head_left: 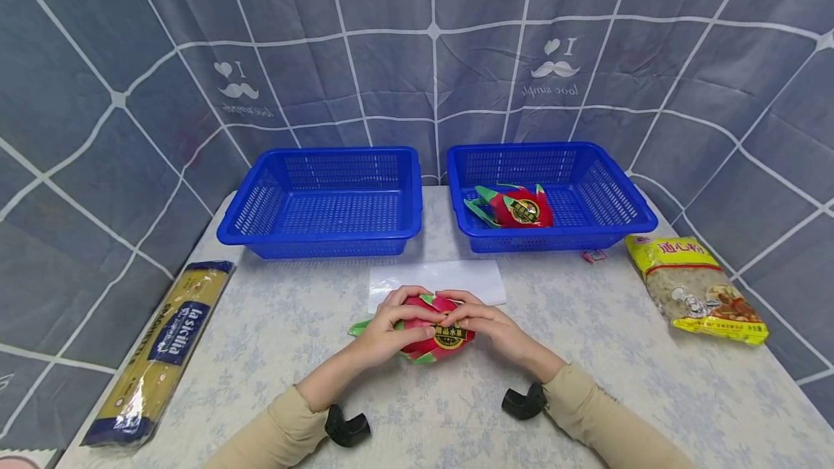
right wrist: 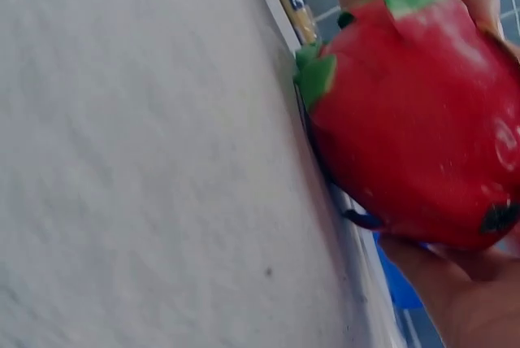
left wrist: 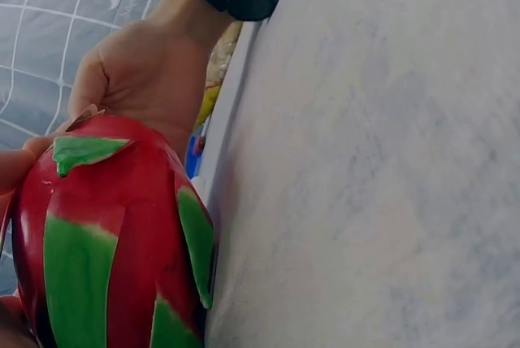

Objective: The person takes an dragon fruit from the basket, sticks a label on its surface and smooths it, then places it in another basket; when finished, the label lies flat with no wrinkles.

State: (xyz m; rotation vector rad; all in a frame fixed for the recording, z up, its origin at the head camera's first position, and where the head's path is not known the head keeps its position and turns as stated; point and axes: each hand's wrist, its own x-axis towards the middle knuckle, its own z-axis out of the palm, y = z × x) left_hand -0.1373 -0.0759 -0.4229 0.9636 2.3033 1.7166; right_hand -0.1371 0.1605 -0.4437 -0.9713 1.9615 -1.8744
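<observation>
A red dragon fruit with green-tipped scales and a black and gold label lies on the table between both hands in the head view. From its left side my left hand holds it, fingers curved over the top and thumb near the label. My right hand grips its right end, fingertips meeting those of the left hand at the label. Close up, the left wrist view shows the fruit's red skin and green scales. In the right wrist view, the dragon fruit sits between the two hands.
Two blue baskets stand at the back; the right basket contains another dragon fruit, the left basket none. White paper lies behind the hands. A spaghetti pack is at left, a yellow-topped bag and small red wrapper at right.
</observation>
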